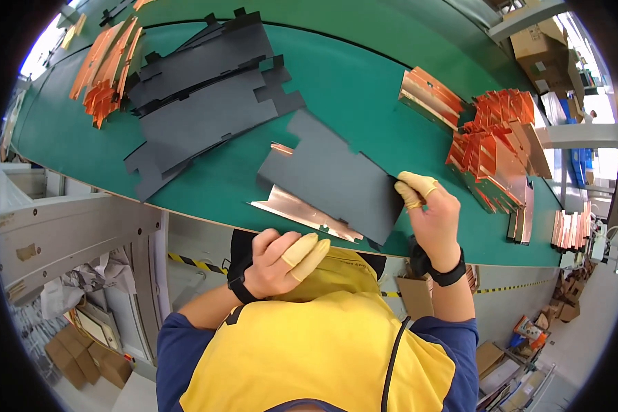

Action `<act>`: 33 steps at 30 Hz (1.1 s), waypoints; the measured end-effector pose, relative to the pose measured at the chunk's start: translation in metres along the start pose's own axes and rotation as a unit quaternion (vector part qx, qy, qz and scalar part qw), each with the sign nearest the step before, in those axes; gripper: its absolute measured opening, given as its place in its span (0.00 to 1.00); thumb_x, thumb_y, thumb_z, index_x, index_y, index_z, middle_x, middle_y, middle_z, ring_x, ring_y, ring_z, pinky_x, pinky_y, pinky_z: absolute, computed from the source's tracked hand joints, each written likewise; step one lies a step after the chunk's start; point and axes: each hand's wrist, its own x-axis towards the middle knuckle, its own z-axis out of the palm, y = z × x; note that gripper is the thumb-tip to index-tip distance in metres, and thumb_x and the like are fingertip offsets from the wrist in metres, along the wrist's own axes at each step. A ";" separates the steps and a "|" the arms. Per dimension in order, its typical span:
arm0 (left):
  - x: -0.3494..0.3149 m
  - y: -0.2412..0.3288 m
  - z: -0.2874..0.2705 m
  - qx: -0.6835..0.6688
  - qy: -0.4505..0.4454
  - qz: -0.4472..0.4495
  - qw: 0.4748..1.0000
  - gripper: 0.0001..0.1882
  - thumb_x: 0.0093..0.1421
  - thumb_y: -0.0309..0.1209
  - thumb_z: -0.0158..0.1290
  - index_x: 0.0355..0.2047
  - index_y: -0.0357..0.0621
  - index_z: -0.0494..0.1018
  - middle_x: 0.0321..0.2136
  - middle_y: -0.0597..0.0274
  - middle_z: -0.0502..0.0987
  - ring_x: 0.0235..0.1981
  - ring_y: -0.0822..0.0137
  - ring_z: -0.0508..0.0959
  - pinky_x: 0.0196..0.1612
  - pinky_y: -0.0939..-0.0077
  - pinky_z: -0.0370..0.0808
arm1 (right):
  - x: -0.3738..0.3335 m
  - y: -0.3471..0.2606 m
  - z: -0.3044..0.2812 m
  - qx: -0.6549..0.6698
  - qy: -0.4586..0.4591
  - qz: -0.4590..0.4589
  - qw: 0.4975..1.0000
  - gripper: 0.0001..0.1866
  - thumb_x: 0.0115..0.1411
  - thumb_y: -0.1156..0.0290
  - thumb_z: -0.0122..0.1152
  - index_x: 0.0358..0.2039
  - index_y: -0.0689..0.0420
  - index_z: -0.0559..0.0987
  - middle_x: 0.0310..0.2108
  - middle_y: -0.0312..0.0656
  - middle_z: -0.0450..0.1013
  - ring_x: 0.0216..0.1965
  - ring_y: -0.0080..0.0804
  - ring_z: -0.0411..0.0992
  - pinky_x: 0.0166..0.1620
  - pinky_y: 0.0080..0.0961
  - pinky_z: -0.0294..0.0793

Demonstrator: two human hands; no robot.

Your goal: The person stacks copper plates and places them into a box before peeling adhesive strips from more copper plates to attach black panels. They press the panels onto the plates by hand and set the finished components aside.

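A dark grey die-cut sheet (333,175) lies slantwise on the green table, over a copper-coloured metal channel (302,211) whose near flange and far left end show. My right hand (431,213), wearing yellow finger cots, pinches the sheet's right corner between thumb and fingers. At the table's near edge, just below the channel, is my left hand (281,264). Its fingers are curled, with the two cot-covered digits close together and nothing visible between them. Much of the channel is hidden by the sheet.
More dark sheets (213,113) lie overlapping at the left. Copper-coloured parts are piled at the far left (106,69) and right (491,147), with a separate channel (432,96) beside the right pile. Cardboard boxes (546,51) stand beyond the table on the right.
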 end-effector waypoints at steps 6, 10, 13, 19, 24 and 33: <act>0.012 0.001 0.001 0.121 0.008 -0.076 0.990 0.12 0.47 0.27 0.56 0.35 0.45 0.78 0.38 0.65 0.74 0.39 0.67 0.72 0.47 0.64 0.61 | -0.005 0.002 0.012 -0.051 -0.037 -0.068 0.996 0.11 0.49 0.78 0.65 0.35 0.57 0.80 0.27 0.43 0.75 0.25 0.35 0.72 0.29 0.23 0.72; 0.025 -0.004 0.000 0.129 -0.027 -0.089 0.987 0.12 0.47 0.28 0.59 0.34 0.45 0.79 0.35 0.67 0.75 0.37 0.69 0.72 0.48 0.63 0.59 | -0.005 0.006 0.010 -0.035 -0.076 -0.065 0.994 0.11 0.48 0.79 0.65 0.35 0.57 0.80 0.28 0.42 0.74 0.25 0.34 0.72 0.29 0.24 0.72; 0.027 -0.005 -0.001 0.104 -0.050 -0.093 0.989 0.12 0.46 0.29 0.61 0.33 0.45 0.79 0.33 0.67 0.75 0.36 0.69 0.72 0.47 0.63 0.59 | -0.003 0.005 0.011 0.004 -0.079 -0.056 0.995 0.11 0.48 0.79 0.65 0.35 0.57 0.80 0.28 0.41 0.74 0.25 0.34 0.72 0.29 0.23 0.73; 0.029 -0.006 -0.001 0.068 -0.069 -0.112 0.989 0.12 0.43 0.29 0.61 0.32 0.43 0.79 0.31 0.66 0.74 0.35 0.68 0.72 0.47 0.63 0.60 | -0.005 0.005 0.016 0.023 -0.075 -0.061 0.995 0.11 0.47 0.81 0.65 0.33 0.58 0.80 0.29 0.40 0.72 0.25 0.34 0.72 0.27 0.23 0.72; 0.030 -0.008 -0.002 0.050 -0.081 -0.116 0.989 0.12 0.43 0.28 0.61 0.31 0.42 0.79 0.30 0.65 0.74 0.35 0.68 0.72 0.46 0.63 0.60 | -0.004 -0.003 0.015 -0.047 -0.084 -0.112 0.989 0.10 0.47 0.82 0.64 0.32 0.58 0.80 0.28 0.39 0.72 0.24 0.34 0.72 0.26 0.23 0.72; 0.029 -0.007 0.000 0.047 -0.078 -0.116 0.989 0.12 0.42 0.28 0.61 0.30 0.42 0.79 0.30 0.65 0.74 0.34 0.67 0.73 0.48 0.61 0.59 | -0.004 -0.007 0.018 -0.074 -0.077 -0.128 0.986 0.11 0.46 0.84 0.62 0.32 0.59 0.80 0.29 0.39 0.72 0.22 0.33 0.71 0.24 0.24 0.71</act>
